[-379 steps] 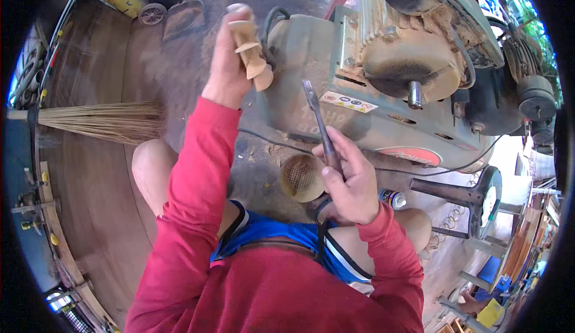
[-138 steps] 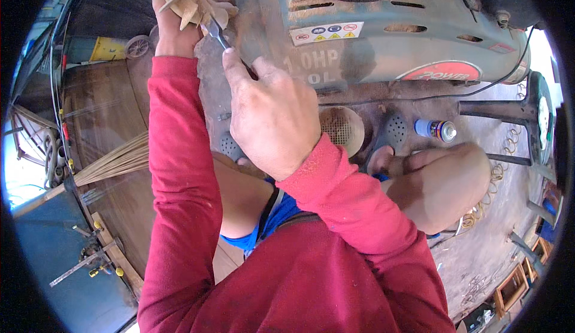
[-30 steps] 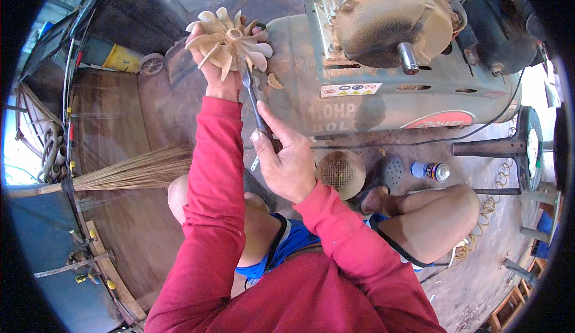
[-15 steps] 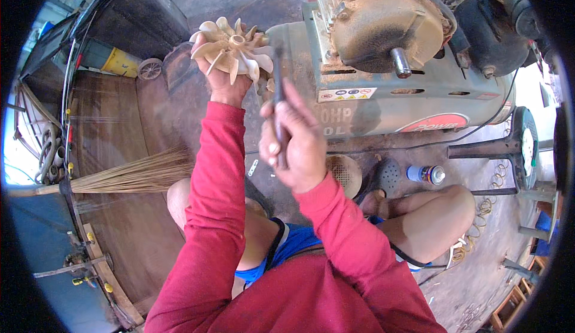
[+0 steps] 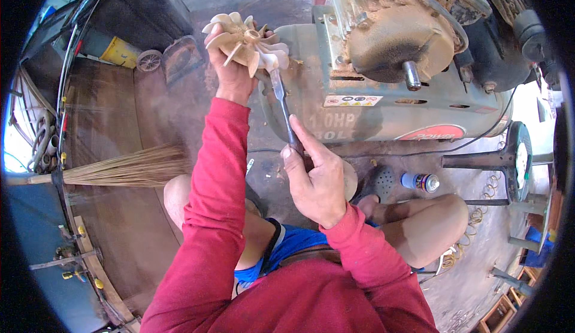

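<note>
My left hand [image 5: 232,76] holds up a cream plastic fan impeller [image 5: 247,41] with several blades. In my right hand [image 5: 316,183] is a flat-blade screwdriver [image 5: 284,110], its dark handle in my fist and its tip touching the lower right blades of the impeller. Both arms wear red sleeves. I sit on the floor with bare knees, in front of a green air compressor tank [image 5: 383,105].
A dusty electric motor [image 5: 395,39] with a bare shaft sits on the tank. A straw broom [image 5: 120,168] lies at left. A spray can [image 5: 420,181] and a round perforated cover [image 5: 378,180] lie on the floor by my right knee. A yellow wheeled item [image 5: 129,53] is far left.
My right hand has lowered and tilted, bringing the screwdriver tip up against the impeller's blades. My left hand keeps the impeller raised, slightly turned.
</note>
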`<state>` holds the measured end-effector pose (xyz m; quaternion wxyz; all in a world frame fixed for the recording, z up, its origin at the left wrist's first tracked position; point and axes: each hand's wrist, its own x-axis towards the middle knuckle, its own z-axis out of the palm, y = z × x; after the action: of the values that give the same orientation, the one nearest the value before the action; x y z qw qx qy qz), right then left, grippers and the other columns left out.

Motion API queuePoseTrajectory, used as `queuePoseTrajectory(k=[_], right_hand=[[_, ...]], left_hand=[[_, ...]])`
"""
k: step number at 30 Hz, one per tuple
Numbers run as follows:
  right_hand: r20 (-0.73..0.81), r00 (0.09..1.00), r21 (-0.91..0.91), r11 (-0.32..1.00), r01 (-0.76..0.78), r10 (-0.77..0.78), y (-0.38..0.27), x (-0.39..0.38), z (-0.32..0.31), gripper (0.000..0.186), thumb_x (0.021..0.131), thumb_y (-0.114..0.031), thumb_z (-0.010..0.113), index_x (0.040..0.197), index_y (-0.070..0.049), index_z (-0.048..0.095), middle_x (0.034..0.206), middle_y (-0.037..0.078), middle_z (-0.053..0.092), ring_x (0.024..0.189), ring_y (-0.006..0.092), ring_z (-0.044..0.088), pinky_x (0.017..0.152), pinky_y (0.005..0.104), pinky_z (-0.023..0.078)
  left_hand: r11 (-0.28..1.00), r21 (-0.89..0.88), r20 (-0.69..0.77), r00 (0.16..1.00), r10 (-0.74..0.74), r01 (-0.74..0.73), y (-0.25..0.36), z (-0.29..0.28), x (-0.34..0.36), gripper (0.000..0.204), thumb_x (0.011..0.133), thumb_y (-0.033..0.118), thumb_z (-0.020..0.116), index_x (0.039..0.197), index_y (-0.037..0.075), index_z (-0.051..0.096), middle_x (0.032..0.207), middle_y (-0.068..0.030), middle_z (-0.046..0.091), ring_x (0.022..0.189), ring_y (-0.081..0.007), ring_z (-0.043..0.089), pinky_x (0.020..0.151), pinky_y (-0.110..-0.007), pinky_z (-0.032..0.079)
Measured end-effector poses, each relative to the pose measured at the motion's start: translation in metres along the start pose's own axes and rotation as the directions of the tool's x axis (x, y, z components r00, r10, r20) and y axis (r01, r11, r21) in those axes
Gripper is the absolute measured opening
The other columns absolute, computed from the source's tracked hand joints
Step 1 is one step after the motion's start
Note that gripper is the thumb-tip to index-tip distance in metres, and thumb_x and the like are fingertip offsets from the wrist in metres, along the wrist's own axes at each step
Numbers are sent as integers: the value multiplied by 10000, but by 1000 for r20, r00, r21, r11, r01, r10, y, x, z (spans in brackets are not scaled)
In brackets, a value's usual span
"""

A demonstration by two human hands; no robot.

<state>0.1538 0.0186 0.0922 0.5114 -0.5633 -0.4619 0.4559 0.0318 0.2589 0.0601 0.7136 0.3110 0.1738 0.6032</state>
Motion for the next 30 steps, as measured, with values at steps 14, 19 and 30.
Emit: queuePoseTrajectory(k=[14, 19, 30], right_hand=[[-199, 966, -209, 970, 125, -167, 0, -2, 12, 478, 987, -98, 655, 1458, -38, 599, 781, 43, 668, 689, 74, 586, 661, 270, 514], [-242, 960, -91, 988, 121, -140, 7, -2, 20, 475, 988, -90, 656, 1453, -13, 596, 786, 20, 660, 670, 55, 569, 635, 248, 502], [-164, 985, 124, 989, 76, -55, 6, 5, 17, 531, 1025, -67, 597, 1538, 6, 482, 844, 9, 656, 600, 13, 495, 513, 207, 428]], left_hand=[[966, 210, -107, 978, 177, -151, -7, 15, -7, 571, 964, 576, 563, 1327, 136, 564, 1234, -105, 637, 1138, -333, 647, 1017, -520, 528], [973, 160, -113, 976, 184, -165, -10, 19, -10, 531, 955, 551, 593, 1287, 137, 576, 1220, -91, 638, 1121, -297, 648, 1004, -493, 532], [967, 226, -120, 982, 145, -115, -9, 22, -8, 573, 945, 569, 582, 1307, 127, 561, 1230, -102, 629, 1119, -307, 645, 1018, -483, 530]])
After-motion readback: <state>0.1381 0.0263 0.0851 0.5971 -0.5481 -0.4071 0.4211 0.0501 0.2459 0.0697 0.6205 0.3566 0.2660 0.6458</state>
